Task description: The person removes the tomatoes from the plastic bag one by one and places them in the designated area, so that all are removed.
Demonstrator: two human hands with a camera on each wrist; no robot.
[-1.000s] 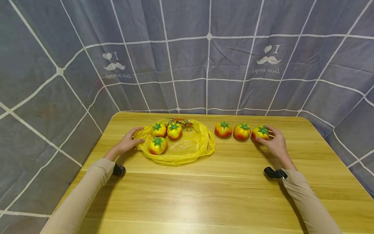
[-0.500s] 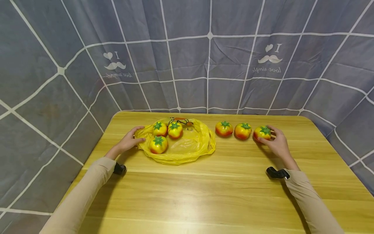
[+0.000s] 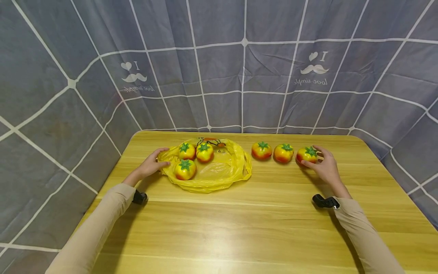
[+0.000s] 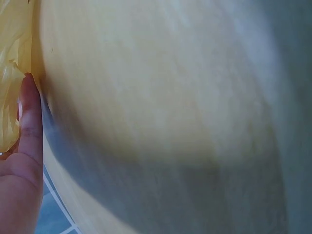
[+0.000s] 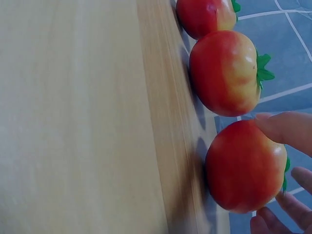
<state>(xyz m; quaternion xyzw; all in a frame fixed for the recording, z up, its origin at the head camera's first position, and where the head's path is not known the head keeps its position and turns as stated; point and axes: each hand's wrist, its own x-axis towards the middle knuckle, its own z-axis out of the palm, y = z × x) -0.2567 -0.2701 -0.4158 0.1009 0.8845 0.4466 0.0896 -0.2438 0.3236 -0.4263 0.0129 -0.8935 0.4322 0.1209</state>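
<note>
At the right of the head frame, pinching the rightmost tomato (image 3: 303, 155) with the right hand (image 3: 326, 167): thumb on one flank, fingertips on the opposite one, seen at lower right of the right wrist view. Hard to tell whether resting fully on the wooden table (image 3: 219, 228) or slightly raised. Left of centre, holding the edge of the yellow plastic bag (image 3: 205, 186) between thumb and fingers of the left hand (image 3: 148, 166), with three tomatoes (image 3: 185, 169) inside the rim. Just beside the pinched one, towards the centre, two loose tomatoes (image 3: 283, 154) in a row.

Looks like a moulded imitation, probably light, firm and hard to bruise; yet glossy, round and liable to slip or roll if squeezed off-centre. Best gripped across the widest part, not by the green leafy cap (image 3: 310, 151), possibly thin. For the bag, expect limp, crinkly film, apt to sag or slide; better pinched at a gathered rim.
</note>
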